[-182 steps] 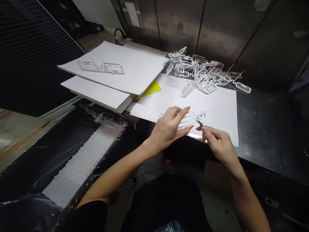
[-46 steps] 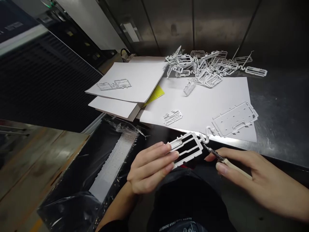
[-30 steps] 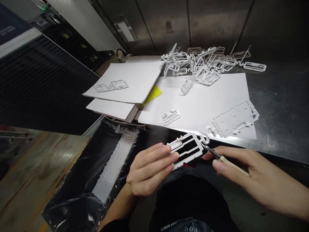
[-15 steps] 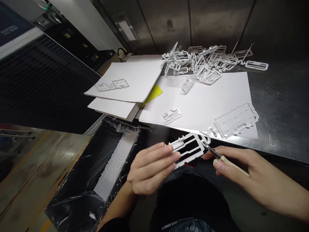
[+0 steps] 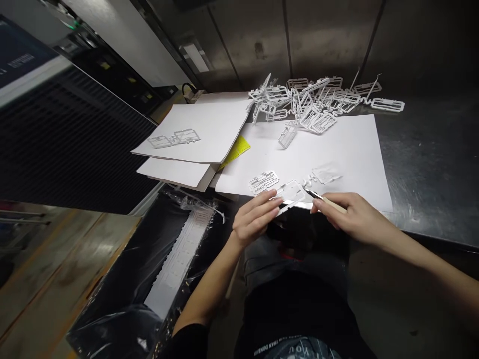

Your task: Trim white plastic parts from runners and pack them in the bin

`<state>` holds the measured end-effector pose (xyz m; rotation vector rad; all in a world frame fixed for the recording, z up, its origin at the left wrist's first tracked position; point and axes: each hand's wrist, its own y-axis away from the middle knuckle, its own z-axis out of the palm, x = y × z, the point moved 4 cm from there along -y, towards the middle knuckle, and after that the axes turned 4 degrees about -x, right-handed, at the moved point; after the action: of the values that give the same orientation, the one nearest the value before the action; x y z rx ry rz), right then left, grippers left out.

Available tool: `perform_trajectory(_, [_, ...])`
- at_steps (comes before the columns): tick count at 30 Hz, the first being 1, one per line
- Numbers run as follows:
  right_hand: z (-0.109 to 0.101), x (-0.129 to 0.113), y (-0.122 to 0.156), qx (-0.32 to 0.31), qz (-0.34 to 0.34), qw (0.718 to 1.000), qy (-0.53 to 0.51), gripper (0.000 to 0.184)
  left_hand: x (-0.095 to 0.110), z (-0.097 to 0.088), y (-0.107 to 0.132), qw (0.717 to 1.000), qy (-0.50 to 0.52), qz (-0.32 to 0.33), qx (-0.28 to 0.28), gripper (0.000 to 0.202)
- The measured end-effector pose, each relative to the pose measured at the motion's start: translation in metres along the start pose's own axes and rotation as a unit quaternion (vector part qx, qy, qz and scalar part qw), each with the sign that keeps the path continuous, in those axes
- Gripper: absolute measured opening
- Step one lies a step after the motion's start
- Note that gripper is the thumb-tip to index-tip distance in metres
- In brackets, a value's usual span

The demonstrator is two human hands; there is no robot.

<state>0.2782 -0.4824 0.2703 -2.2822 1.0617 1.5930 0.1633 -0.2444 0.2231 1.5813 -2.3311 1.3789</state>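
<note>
My left hand (image 5: 258,214) grips a white plastic frame part (image 5: 298,196) by its left end, over the front edge of the table. In my right hand (image 5: 339,212) are nippers (image 5: 331,203) with a cream handle and dark metal jaws. Their tip meets the right end of the held part, beside a short curled white runner (image 5: 309,180). Beyond the runner a second white frame part (image 5: 327,173) is smeared by motion; whether it is still joined to the held one I cannot tell. A loose slotted white part (image 5: 264,182) lies just left.
Tangled white moulded parts (image 5: 310,102) are heaped at the back of the metal table (image 5: 422,169). White sheets (image 5: 202,112) are stacked at left, a joined pair of parts (image 5: 174,138) on top. A yellow ruler-like piece (image 5: 235,151) pokes out. Below left, a black plastic-lined box (image 5: 123,279) holds stacked white parts (image 5: 179,259).
Both hands have moved forward and up, carrying the held part and nippers over the table edge. The right-hand frame part has swung lower and nearer the paper. A thin white piece now shows above the box.
</note>
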Motion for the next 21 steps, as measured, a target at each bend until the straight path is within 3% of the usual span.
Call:
perform_trajectory(2, [-0.002,0.004,-0.006,0.027,0.007,1.0,0.009,0.054,-0.013,0.012,-0.004,0.995,-0.021,0.088,0.044,0.02])
perform_trajectory(4, [-0.004,0.006,-0.004,0.07,0.015,0.997,0.026,0.049,-0.023,0.017,-0.004,0.984,-0.069,0.133,0.093,0.01])
perform_trajectory(7, [-0.008,0.007,0.004,0.155,0.026,0.986,0.051,0.033,-0.041,0.011,0.0,0.982,-0.129,0.078,0.111,0.009])
perform_trajectory(12, [-0.004,0.001,-0.015,0.296,-0.08,0.942,0.134,0.024,-0.061,-0.004,0.001,0.993,-0.111,-0.002,-0.047,0.03])
perform_trajectory(14, [0.0,-0.003,-0.037,0.306,-0.083,0.935,0.156,0.03,-0.06,-0.007,-0.003,0.988,-0.108,-0.014,-0.108,0.039])
perform_trajectory(16, [0.001,-0.006,-0.061,0.276,-0.056,0.948,0.146,0.036,-0.054,-0.009,-0.008,0.986,-0.105,-0.038,-0.127,0.042])
perform_trajectory(19, [-0.003,-0.008,-0.082,0.234,-0.025,0.966,0.103,0.023,-0.043,-0.019,-0.01,0.989,-0.065,-0.13,-0.005,0.029])
perform_trajectory(21, [-0.01,-0.008,-0.081,0.258,-0.039,0.965,0.036,0.014,-0.033,-0.023,-0.007,0.977,-0.034,-0.192,0.084,0.022])
